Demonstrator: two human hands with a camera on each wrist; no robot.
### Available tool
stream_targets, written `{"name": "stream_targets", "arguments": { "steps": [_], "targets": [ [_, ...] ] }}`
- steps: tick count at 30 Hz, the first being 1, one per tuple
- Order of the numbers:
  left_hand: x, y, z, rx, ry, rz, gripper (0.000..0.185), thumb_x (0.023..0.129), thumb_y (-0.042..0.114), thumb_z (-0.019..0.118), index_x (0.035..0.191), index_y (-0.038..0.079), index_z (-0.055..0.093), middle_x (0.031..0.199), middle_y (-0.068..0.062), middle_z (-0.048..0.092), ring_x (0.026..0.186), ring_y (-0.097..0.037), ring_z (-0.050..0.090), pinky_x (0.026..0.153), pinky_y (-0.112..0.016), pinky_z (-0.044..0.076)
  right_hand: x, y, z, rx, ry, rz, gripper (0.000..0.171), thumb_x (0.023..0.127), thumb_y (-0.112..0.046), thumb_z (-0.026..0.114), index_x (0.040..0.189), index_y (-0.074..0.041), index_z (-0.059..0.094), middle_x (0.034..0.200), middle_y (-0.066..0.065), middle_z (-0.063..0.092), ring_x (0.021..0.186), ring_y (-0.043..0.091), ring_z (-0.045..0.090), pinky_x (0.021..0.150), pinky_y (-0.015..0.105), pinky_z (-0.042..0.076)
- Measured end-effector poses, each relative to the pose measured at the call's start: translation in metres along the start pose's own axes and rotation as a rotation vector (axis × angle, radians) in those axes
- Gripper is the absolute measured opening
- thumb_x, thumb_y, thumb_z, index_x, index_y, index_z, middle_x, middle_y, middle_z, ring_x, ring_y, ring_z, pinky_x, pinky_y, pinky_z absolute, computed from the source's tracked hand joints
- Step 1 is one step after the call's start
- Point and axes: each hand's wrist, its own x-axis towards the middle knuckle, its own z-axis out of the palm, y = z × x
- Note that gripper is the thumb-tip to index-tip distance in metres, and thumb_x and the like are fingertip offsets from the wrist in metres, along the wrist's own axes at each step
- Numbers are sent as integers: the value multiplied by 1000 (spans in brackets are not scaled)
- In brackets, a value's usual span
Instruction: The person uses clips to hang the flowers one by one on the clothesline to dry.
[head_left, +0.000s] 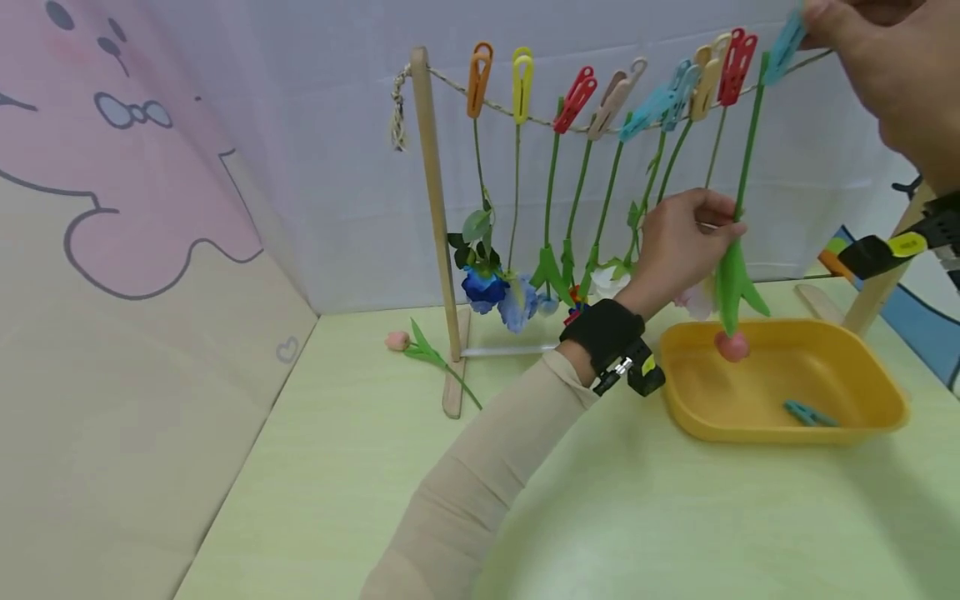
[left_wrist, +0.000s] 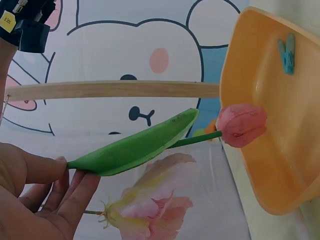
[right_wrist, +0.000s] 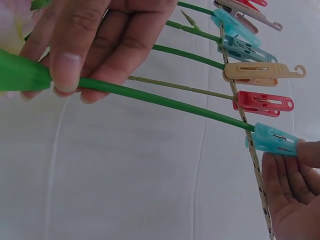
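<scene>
My left hand (head_left: 684, 237) pinches the green stem of a pink artificial tulip (head_left: 732, 346) that hangs bloom down. In the left wrist view the fingertips hold the tulip (left_wrist: 242, 125) by the stem at the base of its leaf. At the upper right my right hand (head_left: 903, 83) pinches the end of a light blue clothespin (right_wrist: 274, 139). In the right wrist view its jaws sit at the patterned rope (right_wrist: 257, 175), over the tip of the tulip's stem. Beside it a red clothespin (right_wrist: 264, 102) clips another stem to the rope.
Several flowers hang upside down from coloured clothespins along the rope, which runs from a wooden post (head_left: 435, 200). A yellow basin (head_left: 780, 433) holds one teal clothespin (head_left: 810, 414). Another pink tulip (head_left: 423, 350) lies on the table by the post's foot.
</scene>
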Motion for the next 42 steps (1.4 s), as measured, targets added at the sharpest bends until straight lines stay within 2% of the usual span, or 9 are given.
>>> {"name": "stream_targets", "arguments": {
  "steps": [5, 9, 14, 18, 23, 28, 36, 42],
  "targets": [
    [2, 1, 1, -3, -5, 4, 15, 90, 13, 81, 103, 11, 73, 90, 8, 72, 74, 7, 62, 68, -4, 46, -1, 3, 2, -76, -26, -49, 46, 95, -38, 63, 137, -19, 66, 136, -12, 65, 121, 0, 62, 117, 24, 28],
    [2, 0, 2, 8, -14, 4, 16, 90, 12, 81, 103, 10, 73, 90, 8, 71, 74, 6, 62, 68, -4, 46, -4, 4, 3, -165, -44, -94, 41, 98, -35, 63, 136, -20, 67, 135, -12, 66, 114, -5, 62, 115, 21, 32],
    [0, -4, 1, 3, -20, 18, 15, 92, 10, 79, 105, 9, 72, 91, 6, 70, 76, 4, 62, 67, -5, 47, -8, 2, 4, -269, -56, -107, 38, 101, -36, 62, 137, -22, 66, 134, -15, 66, 108, -9, 61, 113, 20, 35],
    [-1, -5, 0, 23, -27, 31, 15, 94, 10, 77, 108, 9, 73, 94, 4, 71, 77, 4, 62, 67, -5, 47, -11, 0, 5, -290, -51, -95, 39, 101, -38, 61, 137, -22, 67, 135, -16, 65, 109, -10, 61, 113, 19, 35],
    [0, -6, 0, 51, -28, 44, 14, 95, 9, 75, 109, 10, 74, 93, 6, 72, 74, 3, 61, 67, -5, 46, -12, -1, 8, -266, -39, -119, 39, 101, -37, 62, 136, -20, 67, 135, -14, 66, 111, -7, 62, 113, 20, 36],
    [-1, -8, 0, 58, -16, 48, 12, 96, 10, 73, 108, 10, 75, 92, 7, 71, 75, 4, 62, 67, -5, 46, -11, 1, 12, -205, -38, -160, 35, 99, -33, 66, 130, -16, 71, 129, -12, 69, 105, -7, 64, 112, 21, 38],
    [1, -9, 1, 95, -20, 89, 10, 99, 12, 71, 108, 9, 74, 93, 6, 70, 76, 3, 61, 66, -6, 45, -13, 0, 13, -124, -26, -139, 33, 96, -33, 67, 125, -16, 73, 122, -13, 71, 103, -4, 65, 111, 20, 38],
    [4, -6, 5, 94, -31, 87, 12, 99, 13, 70, 110, 10, 74, 93, 7, 70, 76, 4, 60, 67, -5, 45, -13, 2, 14, -137, -23, -182, 31, 97, -31, 69, 122, -14, 74, 122, -13, 71, 107, -3, 66, 110, 20, 40]
  ]
}}
